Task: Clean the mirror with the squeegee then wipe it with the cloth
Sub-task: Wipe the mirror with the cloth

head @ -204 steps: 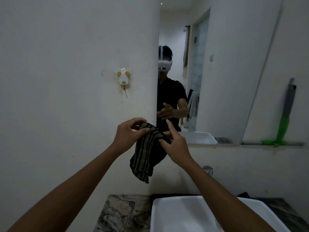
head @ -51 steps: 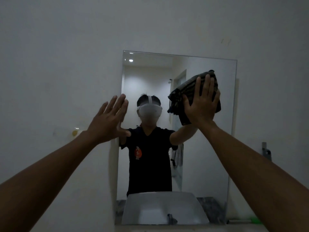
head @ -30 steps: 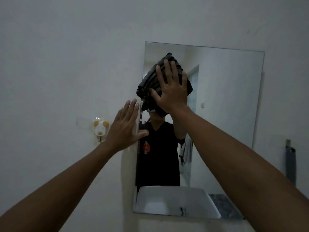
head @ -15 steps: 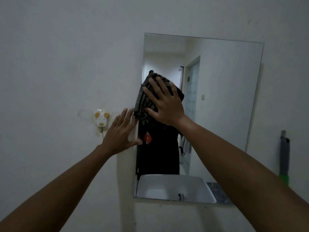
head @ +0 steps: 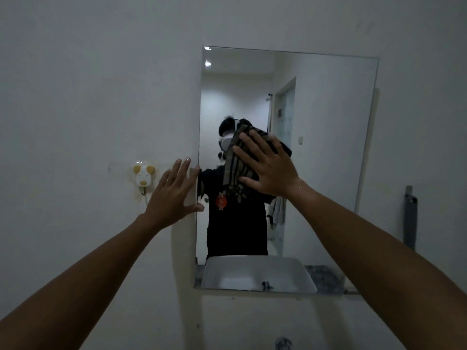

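Observation:
A frameless rectangular mirror (head: pixel 326 137) hangs on the white wall. My right hand (head: pixel 267 168) presses a dark striped cloth (head: pixel 233 162) flat against the glass in its left half, fingers spread over the cloth. My left hand (head: pixel 174 193) is open, palm flat on the wall at the mirror's left edge, fingertips touching that edge. The squeegee (head: pixel 410 218), with a grey handle, stands upright against the wall to the right of the mirror; its lower part is hidden behind my right arm.
A small white and yellow animal-shaped wall hook (head: pixel 143 176) is stuck to the wall left of my left hand. The mirror reflects a person in a black shirt, a white basin and a doorway. A tap top (head: pixel 283 343) shows at the bottom edge.
My right hand has slid the cloth from the mirror's upper left down and to the right across the glass. My left hand stays braced at the mirror's left edge.

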